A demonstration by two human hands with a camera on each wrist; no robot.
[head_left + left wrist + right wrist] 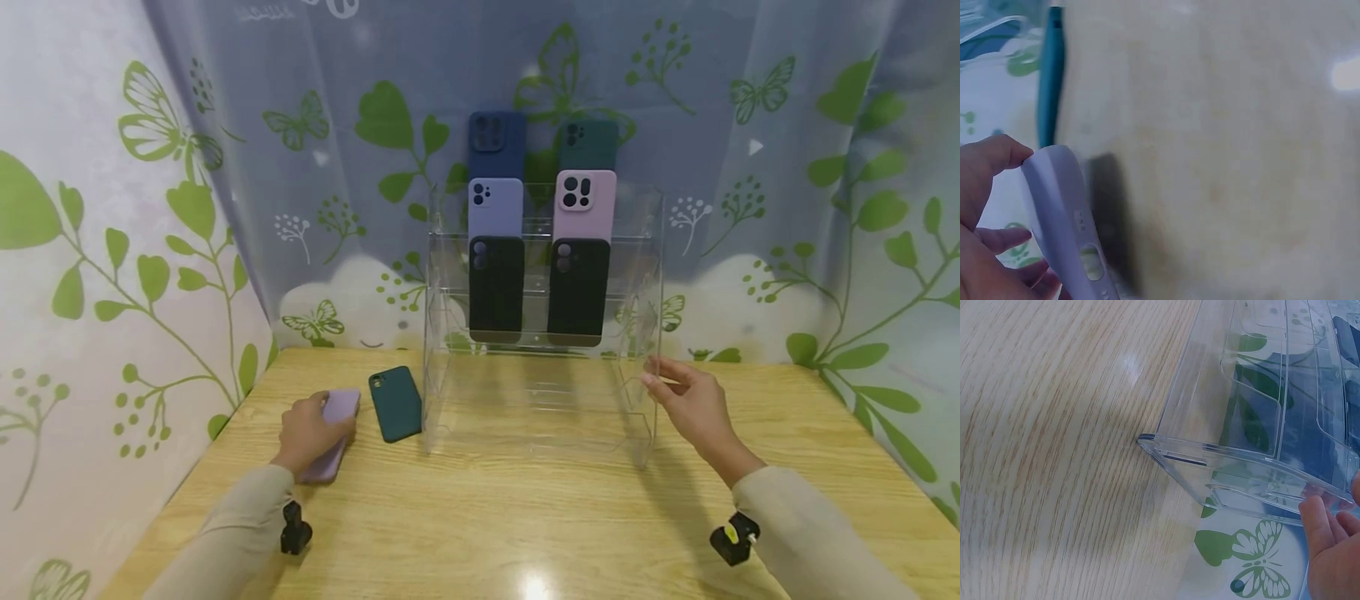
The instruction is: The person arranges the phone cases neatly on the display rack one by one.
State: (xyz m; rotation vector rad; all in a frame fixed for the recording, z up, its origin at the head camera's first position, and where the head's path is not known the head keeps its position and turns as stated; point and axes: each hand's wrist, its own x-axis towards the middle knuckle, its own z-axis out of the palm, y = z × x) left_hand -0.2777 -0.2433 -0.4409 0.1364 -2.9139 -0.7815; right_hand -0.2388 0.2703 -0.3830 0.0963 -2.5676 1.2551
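My left hand (pixel 306 432) grips a lilac phone case (pixel 342 407) by its edges at the left of the table. In the left wrist view the case (pixel 1060 194) appears side-on, with its cutout slot and small holes showing, and a dark shadow beside it. Just right of that hand lies a dark teal phone case (pixel 395 404), its camera corner toward the back. My right hand (pixel 696 407) pinches the right side edge of a clear acrylic tiered display stand (pixel 525 353). Part of that hand is cut off in the right wrist view.
Phone cases fill the stand's upper tiers in two columns: navy (pixel 497 154) and green (pixel 592 146) at top, lavender (pixel 495 208) and pink (pixel 588 218) below, then two black ones (pixel 497 287). A patterned curtain (pixel 337 208) hangs behind the wooden table (pixel 465 517).
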